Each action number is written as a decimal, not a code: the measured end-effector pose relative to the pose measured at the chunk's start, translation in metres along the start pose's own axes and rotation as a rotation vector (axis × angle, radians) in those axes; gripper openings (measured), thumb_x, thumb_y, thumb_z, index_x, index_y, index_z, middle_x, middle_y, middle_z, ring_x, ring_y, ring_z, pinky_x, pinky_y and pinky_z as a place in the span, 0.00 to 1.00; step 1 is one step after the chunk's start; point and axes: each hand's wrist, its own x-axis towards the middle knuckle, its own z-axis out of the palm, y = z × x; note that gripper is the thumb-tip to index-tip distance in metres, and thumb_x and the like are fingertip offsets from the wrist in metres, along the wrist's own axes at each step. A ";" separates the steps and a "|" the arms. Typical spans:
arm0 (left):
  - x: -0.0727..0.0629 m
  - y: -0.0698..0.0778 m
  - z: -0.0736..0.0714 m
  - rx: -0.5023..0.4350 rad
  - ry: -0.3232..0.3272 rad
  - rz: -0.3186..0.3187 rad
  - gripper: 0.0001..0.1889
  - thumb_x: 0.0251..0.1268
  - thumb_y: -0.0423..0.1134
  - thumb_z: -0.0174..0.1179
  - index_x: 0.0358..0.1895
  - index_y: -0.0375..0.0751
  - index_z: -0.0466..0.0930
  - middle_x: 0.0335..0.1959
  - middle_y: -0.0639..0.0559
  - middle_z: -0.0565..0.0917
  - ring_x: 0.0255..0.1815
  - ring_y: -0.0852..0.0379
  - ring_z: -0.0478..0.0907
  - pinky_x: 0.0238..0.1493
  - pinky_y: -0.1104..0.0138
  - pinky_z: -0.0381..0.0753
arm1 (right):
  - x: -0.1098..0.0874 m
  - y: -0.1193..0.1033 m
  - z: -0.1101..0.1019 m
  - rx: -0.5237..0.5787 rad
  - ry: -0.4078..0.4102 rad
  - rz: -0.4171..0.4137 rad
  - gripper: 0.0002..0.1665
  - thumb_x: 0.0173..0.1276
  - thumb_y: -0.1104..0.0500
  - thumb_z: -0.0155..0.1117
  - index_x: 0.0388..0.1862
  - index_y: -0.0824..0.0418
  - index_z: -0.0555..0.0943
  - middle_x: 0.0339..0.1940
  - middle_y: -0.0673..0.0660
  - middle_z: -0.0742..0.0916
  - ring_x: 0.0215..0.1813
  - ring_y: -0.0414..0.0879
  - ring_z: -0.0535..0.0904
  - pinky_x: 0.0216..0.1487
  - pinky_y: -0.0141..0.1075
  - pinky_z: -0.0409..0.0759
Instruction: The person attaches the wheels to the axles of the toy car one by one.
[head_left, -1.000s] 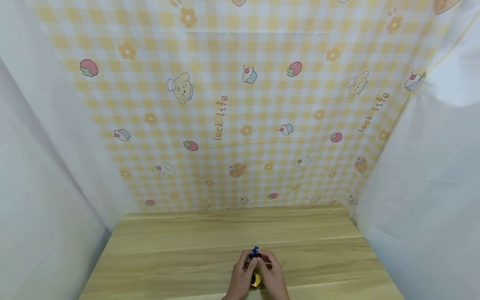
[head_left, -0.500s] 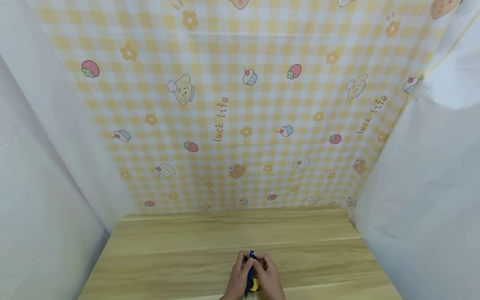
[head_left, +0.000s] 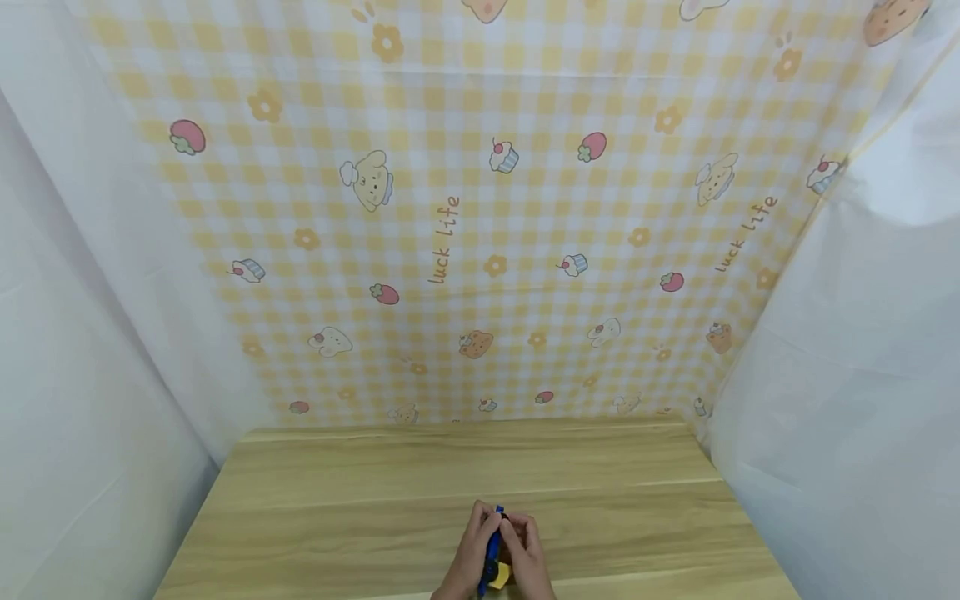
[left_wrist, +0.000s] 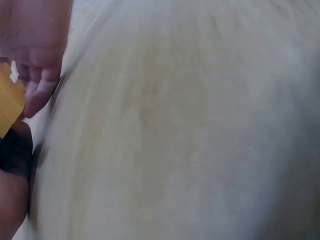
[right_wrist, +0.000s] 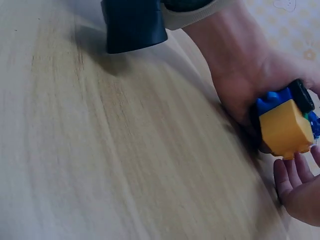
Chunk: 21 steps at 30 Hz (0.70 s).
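Both hands hold a small toy vehicle of yellow and blue blocks with black wheels, near the front of the table. In the head view its blue side [head_left: 492, 546] shows between the thumbs, with the yellow block [head_left: 500, 576] below. My left hand [head_left: 472, 550] grips it from the left, its thumb on top. My right hand [head_left: 527, 557] holds the other side, fingers curled round the front. The right wrist view shows the yellow block [right_wrist: 285, 127], a black wheel [right_wrist: 301, 96] and right-hand fingers [right_wrist: 295, 177] beneath. Only a yellow corner [left_wrist: 10, 100] appears in the left wrist view.
A wood-grain table [head_left: 337, 517] lies under the hands. Behind it hangs a yellow checked cloth [head_left: 450, 208], with white sheets on the left [head_left: 90, 375] and right [head_left: 847, 375]. A dark wrist device [right_wrist: 134, 25] sits by the left sleeve.
Both hands and the toy have shifted slightly left and toward the body. The toy has turned, so more of its blue side shows between the hands. Both hands keep their hold.
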 end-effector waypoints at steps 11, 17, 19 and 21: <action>0.000 0.001 -0.005 -0.009 -0.041 -0.038 0.16 0.81 0.53 0.41 0.43 0.43 0.63 0.41 0.51 0.70 0.43 0.56 0.70 0.42 0.69 0.69 | 0.004 0.002 -0.001 -0.124 -0.134 -0.050 0.36 0.83 0.42 0.38 0.73 0.70 0.63 0.70 0.71 0.70 0.70 0.62 0.69 0.64 0.49 0.73; -0.001 0.005 -0.005 -0.001 -0.045 -0.053 0.15 0.80 0.53 0.43 0.43 0.43 0.64 0.42 0.51 0.71 0.46 0.55 0.70 0.45 0.67 0.68 | 0.003 0.003 -0.001 -0.162 -0.118 -0.012 0.39 0.82 0.39 0.36 0.75 0.69 0.61 0.74 0.74 0.66 0.75 0.71 0.59 0.70 0.63 0.60; -0.001 0.005 -0.005 0.015 -0.045 -0.050 0.15 0.80 0.52 0.43 0.44 0.42 0.64 0.43 0.51 0.71 0.46 0.55 0.70 0.45 0.67 0.68 | 0.003 0.005 -0.001 -0.166 -0.104 0.006 0.41 0.81 0.37 0.37 0.75 0.69 0.61 0.74 0.75 0.65 0.75 0.73 0.56 0.70 0.67 0.57; 0.000 0.005 -0.006 0.031 -0.043 -0.042 0.16 0.80 0.52 0.43 0.44 0.40 0.64 0.42 0.50 0.71 0.46 0.54 0.70 0.45 0.67 0.68 | 0.005 0.005 0.000 -0.169 -0.096 0.015 0.41 0.81 0.37 0.37 0.75 0.69 0.61 0.74 0.75 0.65 0.75 0.73 0.56 0.69 0.68 0.56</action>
